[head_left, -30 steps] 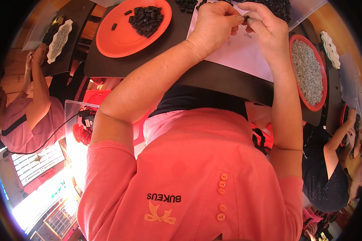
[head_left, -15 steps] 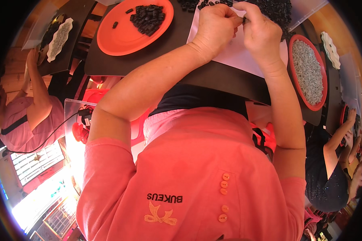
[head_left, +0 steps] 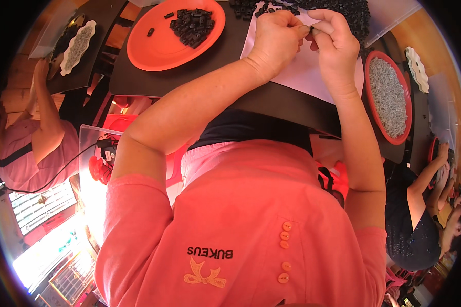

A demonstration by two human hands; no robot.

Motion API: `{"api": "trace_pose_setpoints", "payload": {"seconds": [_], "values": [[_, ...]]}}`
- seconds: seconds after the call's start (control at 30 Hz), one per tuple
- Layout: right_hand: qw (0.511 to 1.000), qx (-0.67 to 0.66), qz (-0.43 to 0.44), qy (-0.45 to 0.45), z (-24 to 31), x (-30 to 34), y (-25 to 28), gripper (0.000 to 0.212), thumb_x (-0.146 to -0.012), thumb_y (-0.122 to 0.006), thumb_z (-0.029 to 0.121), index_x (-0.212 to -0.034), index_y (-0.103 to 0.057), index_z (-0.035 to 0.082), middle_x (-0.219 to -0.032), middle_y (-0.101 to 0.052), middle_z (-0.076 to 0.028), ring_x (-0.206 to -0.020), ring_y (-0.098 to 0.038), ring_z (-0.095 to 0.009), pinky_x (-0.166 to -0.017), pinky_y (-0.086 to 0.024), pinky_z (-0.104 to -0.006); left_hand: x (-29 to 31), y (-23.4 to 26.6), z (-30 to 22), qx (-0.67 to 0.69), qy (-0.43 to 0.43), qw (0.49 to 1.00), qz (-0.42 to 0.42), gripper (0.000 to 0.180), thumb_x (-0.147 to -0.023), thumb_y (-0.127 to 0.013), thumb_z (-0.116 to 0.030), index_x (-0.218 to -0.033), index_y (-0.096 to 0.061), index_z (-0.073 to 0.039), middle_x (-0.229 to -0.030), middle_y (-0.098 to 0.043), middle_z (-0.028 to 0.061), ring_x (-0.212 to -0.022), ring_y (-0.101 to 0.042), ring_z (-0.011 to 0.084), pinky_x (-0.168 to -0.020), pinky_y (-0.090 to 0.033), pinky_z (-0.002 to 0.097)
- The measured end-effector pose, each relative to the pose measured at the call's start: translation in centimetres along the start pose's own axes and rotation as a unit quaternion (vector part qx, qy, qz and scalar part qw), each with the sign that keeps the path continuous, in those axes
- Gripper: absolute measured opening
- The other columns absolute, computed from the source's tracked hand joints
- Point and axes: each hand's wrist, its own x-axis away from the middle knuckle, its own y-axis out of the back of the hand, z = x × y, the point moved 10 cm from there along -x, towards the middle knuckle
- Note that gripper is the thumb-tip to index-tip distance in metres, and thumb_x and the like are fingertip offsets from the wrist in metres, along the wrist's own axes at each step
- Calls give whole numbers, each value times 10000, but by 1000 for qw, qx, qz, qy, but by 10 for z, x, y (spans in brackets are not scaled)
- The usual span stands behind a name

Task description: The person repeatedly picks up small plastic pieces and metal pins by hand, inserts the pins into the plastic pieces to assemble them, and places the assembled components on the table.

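My left hand [head_left: 275,45] and my right hand [head_left: 339,50] meet over a sheet of white paper [head_left: 305,77] on the dark table. Both are closed in a pinch, fingertips touching around a small black part [head_left: 311,30] that the fingers mostly cover. Beyond them lies a heap of small black plastic parts [head_left: 354,15]. An orange plate [head_left: 148,53] to the left holds a pile of similar black pieces [head_left: 192,28]. Right of my right hand, a red-rimmed tray [head_left: 407,110] is filled with small silvery metal pieces [head_left: 389,94], perhaps screws.
The dark tabletop [head_left: 297,100] ends just in front of my body. A clear plastic bin [head_left: 394,23] stands at the far right. Co-workers sit at both sides, a person in pink [head_left: 36,148] and one in dark clothing [head_left: 415,220]. A white scalloped tray [head_left: 78,48] lies on the left table.
The whole view has shifted slightly. My right hand's fingers have spread a little and now curl differently at the small black part; the left hand keeps its pinch.
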Motion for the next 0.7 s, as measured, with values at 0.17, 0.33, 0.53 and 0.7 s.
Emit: {"api": "trace_pose_setpoints", "payload": {"seconds": [0.17, 0.33, 0.53, 0.7], "values": [[989, 74, -18, 127, 23, 1, 0, 313, -839, -525, -73, -1077, -635, 99, -735, -679, -39, -613, -615, -107, -585, -500, -261, -1, -5, 3, 33, 14, 999, 13, 126, -820, -666, -29, -727, -619, 41, -644, -639, 84, -546, -582, 120, -489, -482, 271], [918, 265, -43, 291, 55, 14, -15, 406, -735, -552, -98, -1043, -651, 147, -650, -608, -24, -569, -613, -203, -548, -486, -304, -1, 0, -1, -19, -15, 1000, -7, 131, -815, -662, -21, -709, -622, 44, -615, -628, 82, -538, -583, 124, -492, -485, 276], [906, 264, -77, 321, 56, 20, -14, 429, -730, -571, -88, -1105, -650, 105, -737, -653, -59, -638, -638, -219, -596, -508, -317, 6, 3, -9, 7, 30, 1000, -5, 115, -858, -650, -37, -772, -643, 40, -683, -640, 73, -594, -596, 130, -534, -490, 269], [913, 249, -85, 311, 52, 22, -18, 394, -719, -621, -18, -1097, -636, 92, -765, -662, -46, -664, -639, -236, -607, -494, -345, 7, 5, -12, 43, 51, 998, -7, 123, -900, -642, -63, -826, -665, 33, -751, -655, 61, -661, -606, 126, -598, -504, 271]]}}
